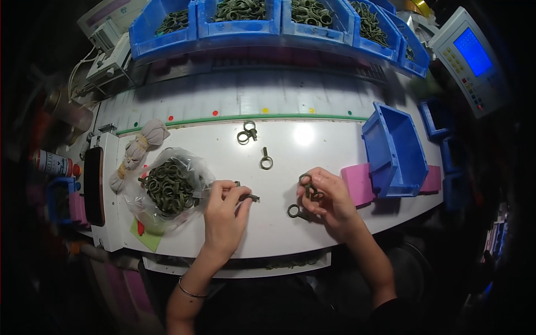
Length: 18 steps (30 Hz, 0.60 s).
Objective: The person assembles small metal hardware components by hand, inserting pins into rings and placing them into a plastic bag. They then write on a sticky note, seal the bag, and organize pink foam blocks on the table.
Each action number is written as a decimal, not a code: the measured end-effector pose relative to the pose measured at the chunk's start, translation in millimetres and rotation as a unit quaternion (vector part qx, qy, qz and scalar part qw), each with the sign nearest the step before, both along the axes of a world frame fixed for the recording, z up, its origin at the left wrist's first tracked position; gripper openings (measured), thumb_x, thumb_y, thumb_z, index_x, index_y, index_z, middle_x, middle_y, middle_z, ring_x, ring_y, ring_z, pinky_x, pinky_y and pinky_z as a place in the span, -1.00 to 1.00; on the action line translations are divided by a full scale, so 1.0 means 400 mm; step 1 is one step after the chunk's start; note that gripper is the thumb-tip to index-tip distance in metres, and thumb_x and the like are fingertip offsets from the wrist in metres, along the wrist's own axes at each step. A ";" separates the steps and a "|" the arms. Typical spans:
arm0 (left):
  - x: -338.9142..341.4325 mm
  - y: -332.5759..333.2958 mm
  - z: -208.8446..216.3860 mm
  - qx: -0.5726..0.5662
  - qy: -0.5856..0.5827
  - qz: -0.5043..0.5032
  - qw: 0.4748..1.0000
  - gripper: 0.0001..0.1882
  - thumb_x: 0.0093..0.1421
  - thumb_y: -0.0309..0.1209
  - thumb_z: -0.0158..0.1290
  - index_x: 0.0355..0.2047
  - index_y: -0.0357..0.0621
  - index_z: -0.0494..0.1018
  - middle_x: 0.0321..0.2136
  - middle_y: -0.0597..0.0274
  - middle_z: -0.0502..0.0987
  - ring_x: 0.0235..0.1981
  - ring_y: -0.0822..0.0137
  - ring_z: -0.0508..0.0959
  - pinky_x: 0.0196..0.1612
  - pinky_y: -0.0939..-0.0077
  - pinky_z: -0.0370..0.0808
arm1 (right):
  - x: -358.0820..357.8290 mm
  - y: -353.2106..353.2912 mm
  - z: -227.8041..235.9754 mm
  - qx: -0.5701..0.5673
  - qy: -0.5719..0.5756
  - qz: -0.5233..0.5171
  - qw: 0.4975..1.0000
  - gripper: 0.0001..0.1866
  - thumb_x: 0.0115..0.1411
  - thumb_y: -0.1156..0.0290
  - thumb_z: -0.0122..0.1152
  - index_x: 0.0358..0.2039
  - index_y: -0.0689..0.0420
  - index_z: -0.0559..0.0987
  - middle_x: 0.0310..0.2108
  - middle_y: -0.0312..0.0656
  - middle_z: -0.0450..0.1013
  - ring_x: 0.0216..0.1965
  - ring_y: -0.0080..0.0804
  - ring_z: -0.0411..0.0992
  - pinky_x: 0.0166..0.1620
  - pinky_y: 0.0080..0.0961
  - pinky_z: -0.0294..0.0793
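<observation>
Head view, seen from beside the counter (268,229): the work surface is smooth, white and glossy. The left hand (224,215), a thin metal bangle (191,290) at its wrist, pinches a ring-ended part (249,197), dark green and dull, between thumb and fingers above the counter. The right hand (328,200) has its fingers curled around at least two held rings (311,192); the exact count is hidden by the fingers. One further part (300,214), a ring on a short shank, lies just below that hand.

Beyond the hands: one loose part (265,152), shank pointing away from the person, and a small cluster (253,134) whose overlapping rings prevent an exact count. Beside the left hand, one crinkled clear plastic bag (191,158) contains a heap (169,190) of similar parts, too many to count. One knotted grey cloth (152,134) lies behind it.

At right, one rigid blue bin (391,151) stands among two visible pink blocks (357,185). Along the rear, at least five blue bins (239,28) hold green parts. Six coloured dots (215,113) line the translucent panel.
</observation>
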<state>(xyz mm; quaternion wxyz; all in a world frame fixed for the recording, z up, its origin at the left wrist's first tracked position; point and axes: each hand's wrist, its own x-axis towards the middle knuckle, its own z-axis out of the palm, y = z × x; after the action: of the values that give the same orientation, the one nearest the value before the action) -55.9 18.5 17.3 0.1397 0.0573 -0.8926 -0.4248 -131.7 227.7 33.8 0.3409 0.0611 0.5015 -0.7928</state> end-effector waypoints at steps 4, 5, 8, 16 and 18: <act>0.000 0.004 0.002 0.018 0.002 0.003 1.000 -0.80 -0.04 -0.67 0.16 -0.36 -0.26 0.50 -0.31 0.21 0.35 -0.48 0.45 0.41 -0.45 0.64 0.39 | 0.009 0.009 0.015 -0.043 -0.026 0.031 0.998 -0.69 0.30 0.27 -0.07 -0.18 0.29 0.42 -0.37 -0.12 0.45 -0.53 -0.56 0.38 -0.66 -0.79 0.18; 0.001 0.003 -0.002 0.025 0.004 0.003 1.000 -0.80 -0.04 -0.67 0.16 -0.36 -0.26 0.49 -0.31 0.21 0.35 -0.49 0.46 0.40 -0.46 0.65 0.39 | 0.012 0.012 0.017 -0.023 -0.020 0.037 0.999 -0.71 0.29 0.29 -0.05 -0.18 0.29 0.43 -0.37 -0.12 0.45 -0.52 -0.57 0.38 -0.64 -0.78 0.21; 0.005 0.000 0.004 0.034 -0.014 -0.005 0.999 -0.71 -0.06 -0.67 0.18 -0.27 -0.25 0.48 -0.31 0.23 0.35 -0.53 0.51 0.37 -0.49 0.69 0.37 | 0.022 0.011 0.017 0.094 0.077 0.062 0.991 -0.75 0.25 0.35 0.05 -0.17 0.27 0.45 -0.35 -0.16 0.45 -0.49 -0.59 0.37 -0.51 -0.74 0.31; 0.013 -0.013 0.014 0.089 -0.051 0.002 0.995 -0.38 -0.11 -0.67 0.22 0.03 -0.19 0.36 -0.31 0.26 0.37 -0.57 0.58 0.33 -0.52 0.74 0.36 | 0.078 -0.023 0.019 0.445 0.405 0.171 0.780 -0.78 0.06 0.48 0.23 -0.30 0.22 0.43 -0.33 -0.10 0.34 -0.43 -0.19 0.40 -0.31 -0.39 0.43; 0.018 -0.021 0.009 0.086 -0.045 -0.013 0.995 -0.40 -0.11 -0.67 0.22 0.01 -0.20 0.38 -0.31 0.26 0.37 -0.57 0.57 0.34 -0.52 0.74 0.36 | 0.076 -0.026 0.018 0.457 0.419 0.182 0.763 -0.80 0.06 0.49 0.21 -0.30 0.23 0.42 -0.31 -0.07 0.35 -0.41 -0.12 0.41 -0.30 -0.34 0.43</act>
<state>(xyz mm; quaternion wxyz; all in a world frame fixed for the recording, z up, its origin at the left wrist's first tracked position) -48.6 10.2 20.8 0.0888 0.0765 -0.8587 -0.4990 -101.3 217.3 41.1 0.1666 -0.2212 0.8988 -0.3398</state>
